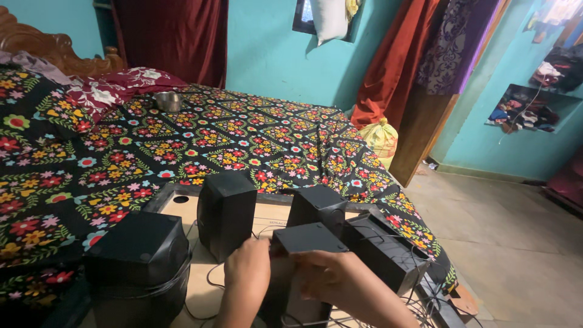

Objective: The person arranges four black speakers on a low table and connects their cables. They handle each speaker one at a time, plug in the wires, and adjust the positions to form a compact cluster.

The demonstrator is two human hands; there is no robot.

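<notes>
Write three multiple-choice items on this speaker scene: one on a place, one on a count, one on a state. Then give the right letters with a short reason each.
1. Where does the metal bowl stand?
A. on the bedspread, near the pillows
B. on the floor
C. on top of a speaker

2. How many black speaker boxes show?
A. two
B. five
C. eight

3. What are the two hands doing?
A. resting flat on the bed
B. both gripping the small speaker
C. holding the bowl

Key: 1 A, it sits on the floral cover by the red pillow. 2 B, five boxes stand on the board. 3 B, left hand and right hand clasp its sides.
</notes>
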